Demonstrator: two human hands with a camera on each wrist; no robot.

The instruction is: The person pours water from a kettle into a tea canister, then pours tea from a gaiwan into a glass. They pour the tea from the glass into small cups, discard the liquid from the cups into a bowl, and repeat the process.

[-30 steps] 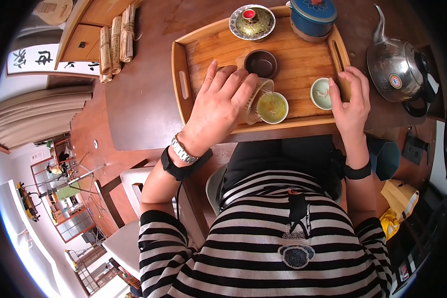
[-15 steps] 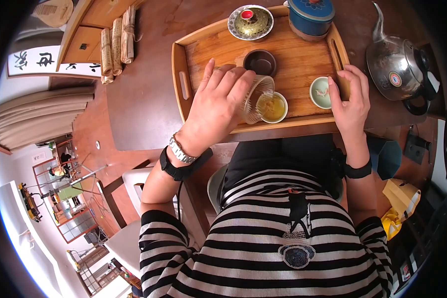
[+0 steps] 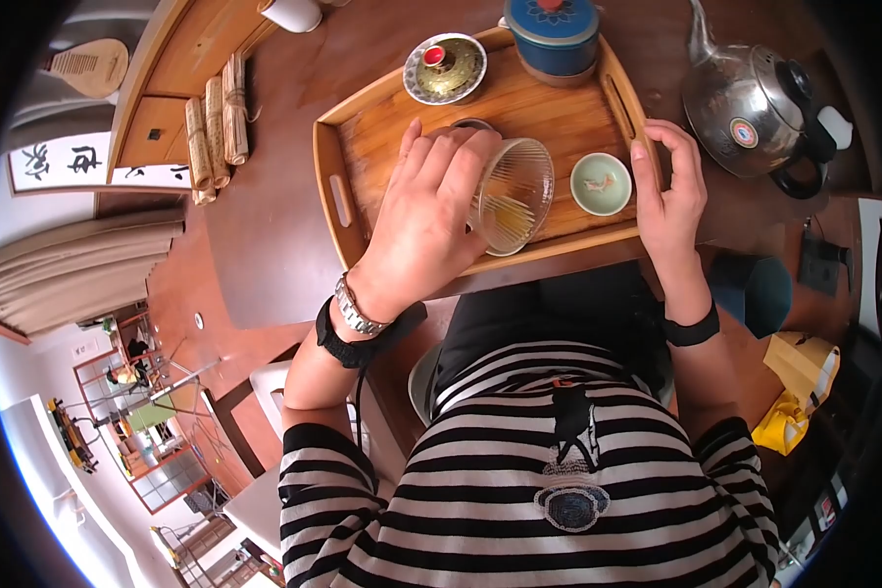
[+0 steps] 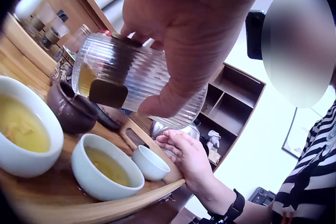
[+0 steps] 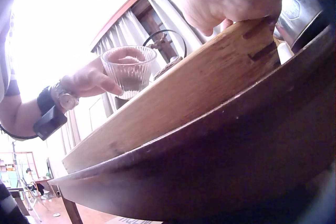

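My left hand (image 3: 426,211) grips a ribbed glass pitcher (image 3: 522,201), its mouth facing up in the head view. A little yellow tea shows in it. Beneath it, hidden in the head view, stand two pale cups of yellow tea, a near cup (image 4: 26,134) and a middle cup (image 4: 107,167) in the left wrist view. A pale green cup (image 3: 603,184) with a small flower bit inside stands on the tray (image 3: 402,113), left of my right hand (image 3: 674,191). That hand rests on the tray's right wall with loosely bent fingers.
A dark brown pot (image 4: 72,107) stands behind the cups. Farther back on the tray are a lidded patterned bowl (image 3: 446,71) and a blue lidded pot (image 3: 554,37). A steel kettle (image 3: 750,108) stands to the right. Bamboo scrolls (image 3: 211,132) lie at the left.
The glass pitcher, tilted over a tea cup before, has been turned upright and now covers that cup in the head view. My right hand stays at the tray's right side. The head view has shifted.
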